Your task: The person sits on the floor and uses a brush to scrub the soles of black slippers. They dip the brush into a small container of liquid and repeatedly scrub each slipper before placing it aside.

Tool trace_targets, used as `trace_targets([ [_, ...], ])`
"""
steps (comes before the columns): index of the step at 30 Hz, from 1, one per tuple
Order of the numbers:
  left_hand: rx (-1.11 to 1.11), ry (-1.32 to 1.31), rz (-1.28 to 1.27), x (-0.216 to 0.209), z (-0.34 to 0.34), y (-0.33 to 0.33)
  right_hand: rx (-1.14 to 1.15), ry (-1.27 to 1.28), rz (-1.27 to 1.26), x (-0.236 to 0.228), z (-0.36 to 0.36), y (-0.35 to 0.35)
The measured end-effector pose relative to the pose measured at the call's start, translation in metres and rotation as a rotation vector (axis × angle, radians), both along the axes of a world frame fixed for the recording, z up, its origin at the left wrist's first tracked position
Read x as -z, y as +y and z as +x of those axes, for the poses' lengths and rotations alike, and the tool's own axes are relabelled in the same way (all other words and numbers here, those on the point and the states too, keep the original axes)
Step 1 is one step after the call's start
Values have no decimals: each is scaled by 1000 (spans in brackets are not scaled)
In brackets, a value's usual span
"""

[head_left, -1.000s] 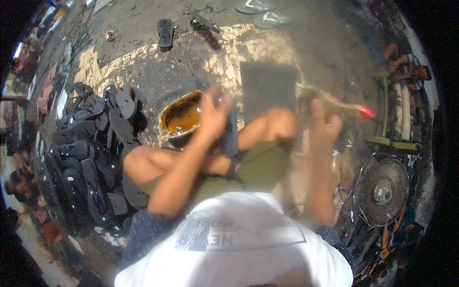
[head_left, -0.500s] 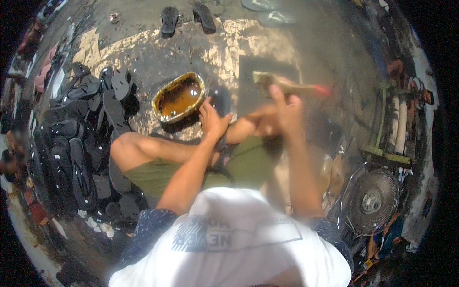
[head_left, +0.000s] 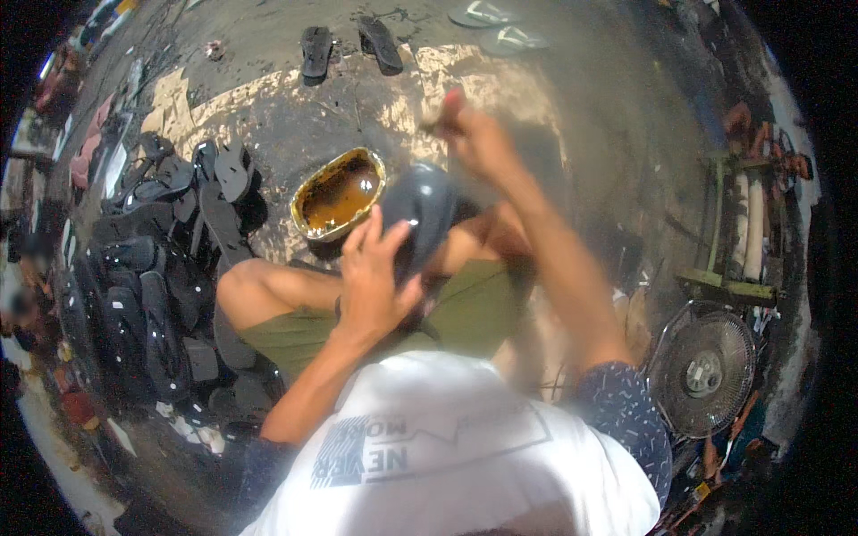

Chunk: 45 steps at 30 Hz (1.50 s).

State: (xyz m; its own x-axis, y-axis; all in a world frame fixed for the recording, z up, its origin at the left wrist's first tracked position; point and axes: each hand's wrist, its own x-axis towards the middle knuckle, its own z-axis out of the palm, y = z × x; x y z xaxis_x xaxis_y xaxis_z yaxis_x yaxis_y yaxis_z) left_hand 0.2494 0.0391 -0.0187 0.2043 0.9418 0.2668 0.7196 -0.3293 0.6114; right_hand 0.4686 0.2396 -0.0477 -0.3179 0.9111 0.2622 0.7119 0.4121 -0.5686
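Note:
A dark, glossy, sole-shaped footwear piece [head_left: 427, 201] stands tilted over my crossed legs. My left hand [head_left: 368, 281] grips its near left side, the fingers apart along the edge and the thumb lower down; the underside is hidden. Above and to the right of that piece, my right hand [head_left: 483, 147] is closed round a brush [head_left: 454, 103] with a red handle end. The brush is blurred and partly covered by the hand. Just left of the piece sits an oblong yellowish tub [head_left: 297, 207], crusted round the rim, with amber liquid inside.
Black flip-flops [head_left: 161, 330] lie heaped at the left. A dark pair [head_left: 315, 54] and a pale pair [head_left: 514, 40] sit at the far side. On the right are a round fan [head_left: 702, 371] and a greenish frame [head_left: 724, 288]. Worn tan sheeting [head_left: 255, 103] covers part of the floor.
My right hand has swung left and away from me with the brush. My left hand has come nearer to me, and the dark piece now shows larger and glossier beside it.

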Motion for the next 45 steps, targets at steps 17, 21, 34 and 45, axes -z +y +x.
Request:
trace_targets([
  [17, 95, -1927, -467, 8, -57, -7, -139, 778, 36, -86, -125, -76],
  [21, 48, -1996, -409, -20, -51, -13, -259, 820, 102, -84, -133, -64],
  [34, 28, -1945, -362, -18, -64, -4, -259, 695, 68, -100, -135, -45],
  [45, -89, -2167, -205, -56, -63, 58, -432, 707, 148, -97, -159, -82],
])
